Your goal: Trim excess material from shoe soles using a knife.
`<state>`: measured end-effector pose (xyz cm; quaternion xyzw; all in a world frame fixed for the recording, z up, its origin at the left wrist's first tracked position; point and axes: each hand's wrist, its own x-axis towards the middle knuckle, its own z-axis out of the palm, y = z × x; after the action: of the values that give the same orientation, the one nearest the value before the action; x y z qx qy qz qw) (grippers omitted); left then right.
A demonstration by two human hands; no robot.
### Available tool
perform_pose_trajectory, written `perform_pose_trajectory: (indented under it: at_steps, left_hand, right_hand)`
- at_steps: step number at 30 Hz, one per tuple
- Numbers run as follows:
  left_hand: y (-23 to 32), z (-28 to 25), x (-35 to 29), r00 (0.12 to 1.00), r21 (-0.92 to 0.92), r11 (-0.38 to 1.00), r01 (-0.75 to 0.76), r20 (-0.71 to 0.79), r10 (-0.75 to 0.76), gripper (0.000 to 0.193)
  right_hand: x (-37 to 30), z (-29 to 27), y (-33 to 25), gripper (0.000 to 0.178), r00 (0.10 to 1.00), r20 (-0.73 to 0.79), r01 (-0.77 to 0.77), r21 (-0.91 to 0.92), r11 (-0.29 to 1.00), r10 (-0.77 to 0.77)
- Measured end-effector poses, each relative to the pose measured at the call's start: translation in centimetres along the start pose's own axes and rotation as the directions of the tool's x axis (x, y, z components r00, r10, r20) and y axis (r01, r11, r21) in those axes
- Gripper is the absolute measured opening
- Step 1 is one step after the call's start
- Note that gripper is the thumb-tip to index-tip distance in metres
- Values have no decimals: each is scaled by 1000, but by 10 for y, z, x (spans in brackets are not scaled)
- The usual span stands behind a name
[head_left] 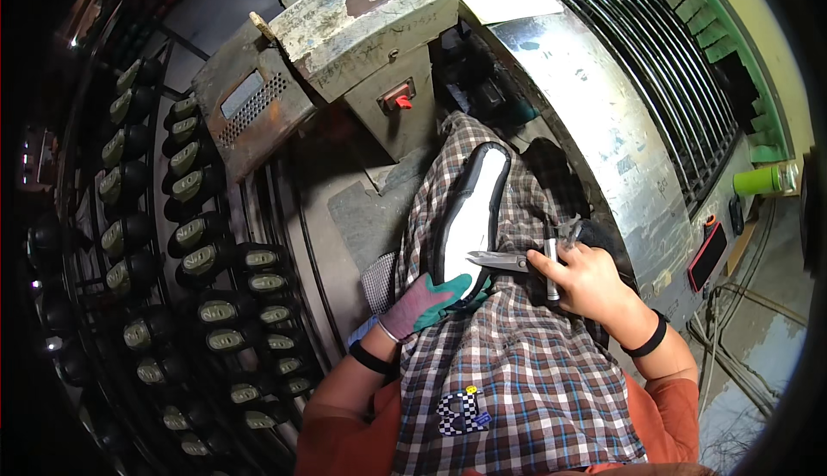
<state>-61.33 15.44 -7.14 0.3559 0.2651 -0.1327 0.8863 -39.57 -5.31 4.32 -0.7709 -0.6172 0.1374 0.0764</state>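
A shoe (473, 209) lies sole up across my lap, its white bottom framed by a black upper folded over the edge. My left hand (422, 305), in a purple glove with green fingers, grips its near end. The bare right hand (593, 280) is closed around a pair of scissors (501, 261), whose pointed blades reach left over the white bottom. Beside the scissors, at my right fingers, is an upright shiny metal tool (552, 261); its kind is not clear. A brown checked apron (517, 373) covers my lap under the shoe.
Racks at the left carry several black shoes (198, 259) with pale soles. Ahead stands a worn metal machine housing (362, 24) with a red switch (398, 99). At the right are a metal bench (607, 123), a conveyor of rods (642, 54), a phone (707, 256) and a green bottle (765, 180).
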Motion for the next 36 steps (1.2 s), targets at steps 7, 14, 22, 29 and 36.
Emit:
perform_pose_trajectory:
  at_steps: [7,14,22,29,36]
  left_hand:
    - [0,-1,-1,994,-107,994,2,107,10,66]
    - [10,3,-6,985,-112,993,-44,160,62,71]
    - [2,3,-1,995,-42,997,-71,67,74,65]
    - [4,0,-4,989,-112,990,-85,112,97,69]
    - [3,-7,0,980,-95,994,-57,184,74,78]
  right_hand:
    - [2,21,-1,58,994,-7,-95,491,866,113]
    - [-7,6,-7,67,996,-79,-37,22,999,38]
    - [6,13,2,64,998,21,-68,185,980,65]
    - [1,11,-7,57,995,-27,-81,269,960,91]
    - [-3,-9,-20,66,995,71,78,-120,990,-70]
